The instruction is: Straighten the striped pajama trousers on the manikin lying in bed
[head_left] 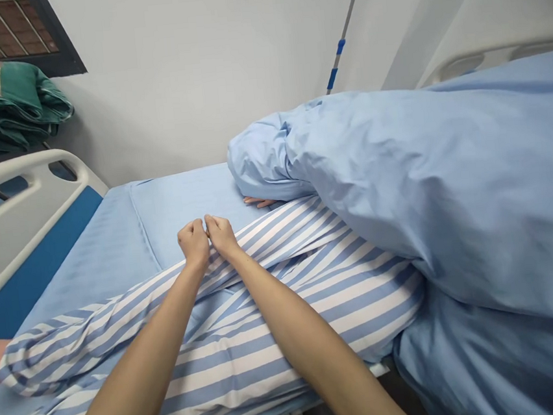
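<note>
My left hand (194, 243) and my right hand (221, 234) are both closed into fists, side by side and almost touching. They are at the far edge of the far leg of the blue-and-white striped trousers (307, 224), worn by a figure lying on the bed. Any fabric inside my fingers is hidden. My forearms reach across the near trouser leg. A light blue quilt (400, 169) covers the figure's upper body on the right. Fingers of the lying figure's hand (259, 201) show from under the quilt's edge.
A light blue sheet (182, 194) covers the bed. A white-and-blue bed end board (30, 238) stands at the left, with folded green cloth (7, 103) behind it. A metal pole with blue clips (336, 65) rises near the wall. The quilt hangs over the near bed edge.
</note>
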`<action>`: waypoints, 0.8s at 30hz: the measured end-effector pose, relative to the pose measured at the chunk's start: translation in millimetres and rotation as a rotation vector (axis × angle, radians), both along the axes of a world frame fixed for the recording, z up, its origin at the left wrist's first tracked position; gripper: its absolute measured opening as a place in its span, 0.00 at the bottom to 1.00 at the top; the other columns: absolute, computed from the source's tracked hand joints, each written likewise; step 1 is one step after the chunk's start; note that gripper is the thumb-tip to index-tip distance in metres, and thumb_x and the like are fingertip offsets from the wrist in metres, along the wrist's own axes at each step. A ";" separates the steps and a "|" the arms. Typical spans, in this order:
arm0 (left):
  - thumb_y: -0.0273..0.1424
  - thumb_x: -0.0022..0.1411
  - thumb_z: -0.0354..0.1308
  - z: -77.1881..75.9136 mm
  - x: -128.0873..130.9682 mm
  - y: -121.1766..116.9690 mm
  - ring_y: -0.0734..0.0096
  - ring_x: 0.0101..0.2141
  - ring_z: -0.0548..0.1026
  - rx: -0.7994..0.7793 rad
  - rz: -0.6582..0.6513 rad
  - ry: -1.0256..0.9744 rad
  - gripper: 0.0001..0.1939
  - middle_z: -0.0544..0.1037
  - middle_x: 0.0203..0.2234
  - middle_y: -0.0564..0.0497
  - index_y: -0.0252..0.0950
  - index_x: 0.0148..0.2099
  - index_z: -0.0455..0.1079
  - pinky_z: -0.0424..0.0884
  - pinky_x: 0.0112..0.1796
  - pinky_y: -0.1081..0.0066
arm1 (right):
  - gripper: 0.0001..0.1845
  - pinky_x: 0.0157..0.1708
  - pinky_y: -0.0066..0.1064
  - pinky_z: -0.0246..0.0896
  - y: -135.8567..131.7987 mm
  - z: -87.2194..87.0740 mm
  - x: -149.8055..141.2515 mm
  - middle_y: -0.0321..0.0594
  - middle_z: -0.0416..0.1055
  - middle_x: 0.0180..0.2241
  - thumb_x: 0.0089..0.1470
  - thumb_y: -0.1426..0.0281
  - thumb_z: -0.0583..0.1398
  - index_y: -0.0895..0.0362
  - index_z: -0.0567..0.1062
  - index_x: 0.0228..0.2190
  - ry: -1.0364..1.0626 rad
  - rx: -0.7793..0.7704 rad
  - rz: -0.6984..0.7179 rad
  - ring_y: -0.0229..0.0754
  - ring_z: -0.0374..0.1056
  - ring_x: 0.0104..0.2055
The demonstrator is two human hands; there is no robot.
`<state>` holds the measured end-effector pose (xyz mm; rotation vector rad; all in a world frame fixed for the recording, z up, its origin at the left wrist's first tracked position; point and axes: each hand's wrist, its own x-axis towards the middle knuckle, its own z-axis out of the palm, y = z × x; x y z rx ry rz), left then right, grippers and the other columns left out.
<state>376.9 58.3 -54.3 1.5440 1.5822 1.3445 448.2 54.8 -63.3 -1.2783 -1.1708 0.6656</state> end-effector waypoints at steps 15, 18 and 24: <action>0.36 0.56 0.44 -11.0 25.8 -13.9 0.71 0.21 0.59 -0.098 0.051 0.375 0.16 0.68 0.18 0.51 0.39 0.18 0.59 0.49 0.25 0.71 | 0.22 0.25 0.26 0.45 -12.6 14.9 60.9 0.30 0.55 0.15 0.57 0.62 0.48 0.56 0.59 0.14 -0.360 -0.028 0.040 0.33 0.52 0.22; 0.36 0.54 0.46 -1.0 39.3 -9.8 0.73 0.21 0.58 -0.086 -0.036 0.355 0.16 0.65 0.16 0.52 0.38 0.17 0.59 0.50 0.25 0.71 | 0.23 0.24 0.26 0.46 -8.6 6.7 65.8 0.30 0.54 0.14 0.57 0.61 0.48 0.56 0.58 0.14 -0.208 -0.002 0.038 0.33 0.52 0.21; 0.34 0.54 0.43 3.7 74.4 -4.5 0.76 0.21 0.57 -0.043 -0.082 0.048 0.15 0.60 0.14 0.55 0.37 0.18 0.58 0.52 0.24 0.73 | 0.22 0.22 0.25 0.46 -4.8 16.2 74.6 0.29 0.49 0.14 0.58 0.59 0.46 0.55 0.56 0.16 0.022 0.033 -0.013 0.32 0.49 0.20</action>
